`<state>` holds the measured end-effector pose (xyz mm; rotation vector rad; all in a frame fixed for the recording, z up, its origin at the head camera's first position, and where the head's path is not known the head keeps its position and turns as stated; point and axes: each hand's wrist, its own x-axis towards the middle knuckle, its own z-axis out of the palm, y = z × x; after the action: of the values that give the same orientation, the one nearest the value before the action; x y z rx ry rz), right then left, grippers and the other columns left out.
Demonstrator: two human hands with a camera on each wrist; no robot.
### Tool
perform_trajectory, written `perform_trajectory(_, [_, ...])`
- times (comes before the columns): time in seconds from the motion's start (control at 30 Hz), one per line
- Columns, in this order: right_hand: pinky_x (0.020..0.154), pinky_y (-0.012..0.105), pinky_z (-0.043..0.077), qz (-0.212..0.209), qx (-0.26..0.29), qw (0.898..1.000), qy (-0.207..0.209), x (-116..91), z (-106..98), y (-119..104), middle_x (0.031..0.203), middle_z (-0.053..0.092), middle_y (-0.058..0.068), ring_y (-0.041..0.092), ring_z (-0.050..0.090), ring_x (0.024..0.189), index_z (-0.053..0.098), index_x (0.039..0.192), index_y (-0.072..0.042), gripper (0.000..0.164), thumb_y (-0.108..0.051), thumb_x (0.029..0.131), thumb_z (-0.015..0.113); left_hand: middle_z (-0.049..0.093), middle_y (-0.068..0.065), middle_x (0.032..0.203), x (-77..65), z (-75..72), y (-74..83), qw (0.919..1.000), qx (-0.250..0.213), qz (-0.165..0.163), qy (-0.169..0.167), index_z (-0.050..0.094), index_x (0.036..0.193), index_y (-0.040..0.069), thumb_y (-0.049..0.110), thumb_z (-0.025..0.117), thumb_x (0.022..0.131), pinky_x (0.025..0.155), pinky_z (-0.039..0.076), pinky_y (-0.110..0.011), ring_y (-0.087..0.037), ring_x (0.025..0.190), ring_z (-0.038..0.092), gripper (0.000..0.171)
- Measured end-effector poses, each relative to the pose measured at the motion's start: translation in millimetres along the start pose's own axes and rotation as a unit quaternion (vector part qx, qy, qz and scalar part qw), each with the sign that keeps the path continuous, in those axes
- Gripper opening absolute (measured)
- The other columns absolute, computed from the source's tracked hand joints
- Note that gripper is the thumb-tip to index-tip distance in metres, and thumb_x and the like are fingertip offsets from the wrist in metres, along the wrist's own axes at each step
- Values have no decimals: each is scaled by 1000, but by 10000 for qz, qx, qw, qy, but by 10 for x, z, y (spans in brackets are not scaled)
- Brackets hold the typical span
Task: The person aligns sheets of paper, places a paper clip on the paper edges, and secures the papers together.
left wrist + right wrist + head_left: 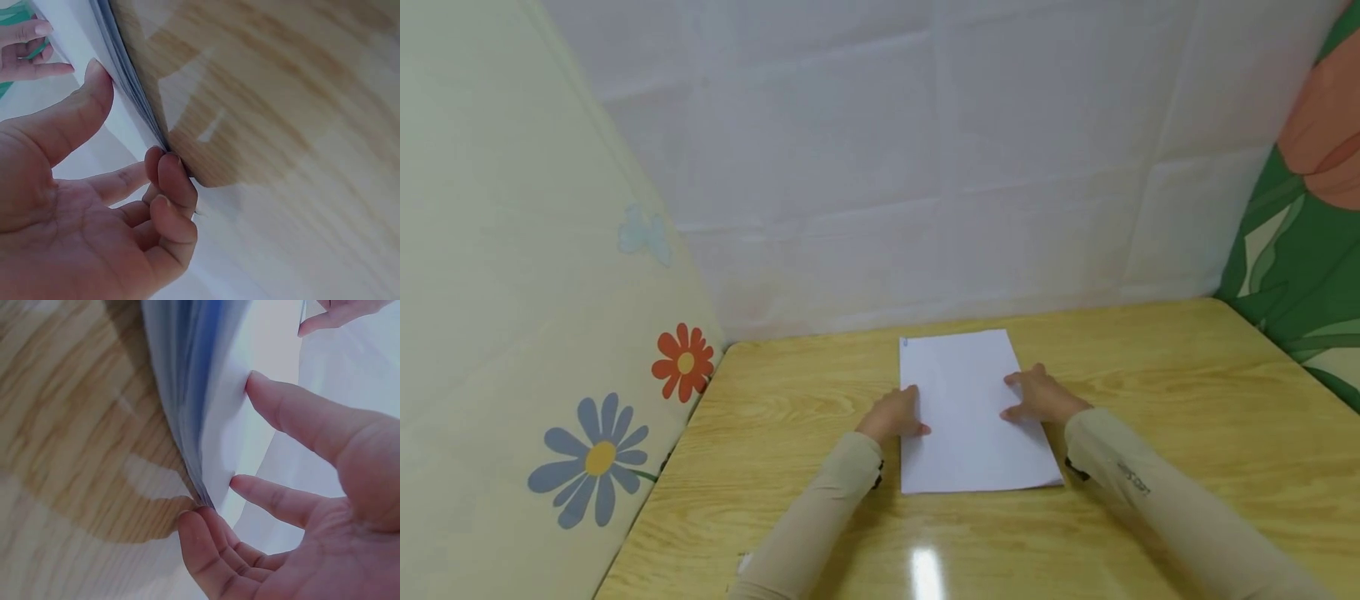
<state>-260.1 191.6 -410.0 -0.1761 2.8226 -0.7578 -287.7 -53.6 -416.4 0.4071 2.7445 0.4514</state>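
A stack of white paper sheets lies on the wooden table, its short side toward me. My left hand grips its left long edge. In the left wrist view the left thumb lies on the top sheet while curled fingertips sit against the layered edge. On the opposite edge my right hand holds the stack. Its thumb and index finger touch the top sheet, and the other fingers curl against the side in the right wrist view. The near right corner lifts slightly, and a small blue mark shows at the far left corner.
The glossy wood-grain table extends to both sides. A white cloth hangs behind it. Flower-printed panels stand at left and right. A small white object shows beside the left sleeve.
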Motion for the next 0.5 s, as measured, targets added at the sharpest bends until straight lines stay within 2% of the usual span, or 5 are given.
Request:
perform_trajectory(0.27, [93, 60, 41, 92, -24, 9999, -140, 7, -40, -12, 122, 32, 46, 54, 45, 111, 45, 135, 11, 68, -19, 83, 76, 42, -20, 145, 9, -14, -3, 9999, -111, 81, -94, 36, 146, 0, 26, 75, 84, 111, 29, -44, -36, 135, 36, 77])
perform_trajectory(0.5, [98, 64, 35, 41, -45, 9998, -215, 80, -43, 14, 130, 26, 49, 58, 37, 121, 43, 138, 10, 69, -21, 85, 74, 42, -22, 145, 3, -69, -17, 9996, -117, 235, -41, 35, 145, -3, 24, 75, 85, 110, 30, -43, -37, 134, 37, 77])
